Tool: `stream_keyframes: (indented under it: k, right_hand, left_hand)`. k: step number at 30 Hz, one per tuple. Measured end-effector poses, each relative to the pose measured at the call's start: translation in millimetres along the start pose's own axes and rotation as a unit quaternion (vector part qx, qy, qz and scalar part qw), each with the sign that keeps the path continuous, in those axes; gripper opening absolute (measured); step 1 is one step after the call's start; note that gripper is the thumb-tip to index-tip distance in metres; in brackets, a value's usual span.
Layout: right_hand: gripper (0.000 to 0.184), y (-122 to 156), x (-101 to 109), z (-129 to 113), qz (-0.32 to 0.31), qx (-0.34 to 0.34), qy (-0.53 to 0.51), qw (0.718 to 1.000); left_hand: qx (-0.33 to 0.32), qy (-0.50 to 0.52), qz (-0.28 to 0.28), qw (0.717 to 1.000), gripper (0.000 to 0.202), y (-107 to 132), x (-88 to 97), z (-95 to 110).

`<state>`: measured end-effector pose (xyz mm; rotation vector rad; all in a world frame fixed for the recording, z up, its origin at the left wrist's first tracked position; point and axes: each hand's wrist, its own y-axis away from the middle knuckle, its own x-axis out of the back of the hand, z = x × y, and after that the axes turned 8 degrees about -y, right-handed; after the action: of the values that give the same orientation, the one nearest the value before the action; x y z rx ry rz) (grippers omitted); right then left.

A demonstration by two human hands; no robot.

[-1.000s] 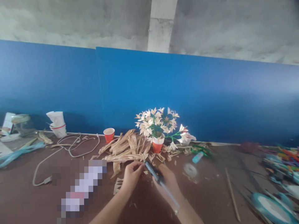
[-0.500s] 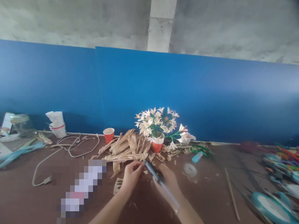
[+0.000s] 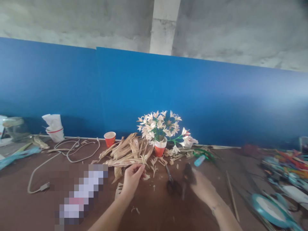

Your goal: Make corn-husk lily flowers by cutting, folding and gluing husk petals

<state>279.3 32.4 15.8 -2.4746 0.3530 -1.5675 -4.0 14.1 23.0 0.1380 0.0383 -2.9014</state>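
Note:
My left hand [image 3: 133, 178] is closed in a pinch at the near edge of a heap of dried corn husks [image 3: 130, 149]. A small pale husk flower [image 3: 143, 158] shows at its fingertips, partly lost against the heap. My right hand [image 3: 202, 186], blurred by motion, is wrapped round a black glue gun [image 3: 189, 174] out to the right. Black-handled scissors [image 3: 172, 184] lie between the hands, blades pointing away. Behind them, a red and white paper cup [image 3: 160, 150] holds a bunch of white husk flowers [image 3: 158, 125] on green stems.
An empty-handed stretch of brown table [image 3: 154, 215] carries husk scraps. Leftward are a red cup [image 3: 110, 139], a white cable [image 3: 36, 170] and a tissue cup [image 3: 55, 133]. Rightward lie a thin stick [image 3: 232, 195], a teal ribbon roll [image 3: 270, 210] and coloured materials [image 3: 286, 163]. A blue partition [image 3: 149, 86] stands behind.
My right hand has moved right with the glue gun, away from my left hand. The scissors between them are now uncovered. My left hand keeps its pinch almost in place.

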Motion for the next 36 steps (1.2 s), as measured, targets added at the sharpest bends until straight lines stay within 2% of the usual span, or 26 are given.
stream_keyframes:
  k: [2,3,5,7,9,11,13,15,19,22,27,31,34,36]
  right_hand:
    - [0.019,1,6,4,-0.036,-0.053,0.053,0.997]
    - [0.019,3,8,0,-0.034,-0.070,0.084,0.993]
    - [0.017,6,13,-19,0.007,-0.075,0.142,0.987]
    - [0.016,8,11,-48,0.040,-0.011,0.153,0.987]
    - [0.016,8,2,-80,0.012,0.091,0.078,0.993]
    - [0.013,8,-15,-108,-0.043,0.166,-0.006,0.985]
    - [0.008,9,-36,-129,-0.074,0.191,-0.053,0.977]
    - [0.001,11,-55,-140,-0.077,0.189,-0.063,0.977]
    - [0.009,14,-74,-145,-0.063,0.170,-0.059,0.982]
    - [0.016,13,-74,-142,-0.065,0.186,-0.061,0.978]
    - [0.018,11,-69,-134,-0.089,0.217,-0.107,0.966]
    - [0.018,10,-62,-131,-0.027,0.240,-0.167,0.956]
    - [0.020,9,-54,-133,0.036,0.281,-0.236,0.930]
    - [0.021,10,-49,-135,0.056,0.305,-0.257,0.916]
  left_hand:
    - [-0.005,0.005,0.004,1.000,0.031,-1,0.1,-1]
    - [-0.007,0.006,0.007,1.000,0.031,-2,0.2,-1]
    - [-0.006,0.005,0.014,1.000,0.031,-2,0.5,-1]
    - [-0.001,0.003,0.023,1.000,0.031,-2,0.9,-1]
    - [0.004,0.006,0.033,0.999,0.031,-2,1.3,0]
    - [0.003,0.010,0.038,0.999,0.032,-2,1.7,1]
    - [-0.003,0.009,0.037,0.999,0.032,-1,2.1,1]
    - [-0.007,0.004,0.034,0.999,0.032,-1,2.5,1]
    - [-0.010,0.001,0.033,0.999,0.033,-3,2.9,-3]
    - [-0.009,-0.006,0.036,0.999,0.032,-3,2.7,-3]
    - [-0.007,-0.017,0.031,0.999,0.031,-2,2.8,-2]
    - [-0.021,-0.046,0.016,0.999,0.031,-4,4.4,-7]
    - [-0.032,-0.086,-0.002,0.996,0.032,-6,5.4,-13]
    - [-0.042,-0.116,-0.010,0.992,0.031,-6,5.4,-17]
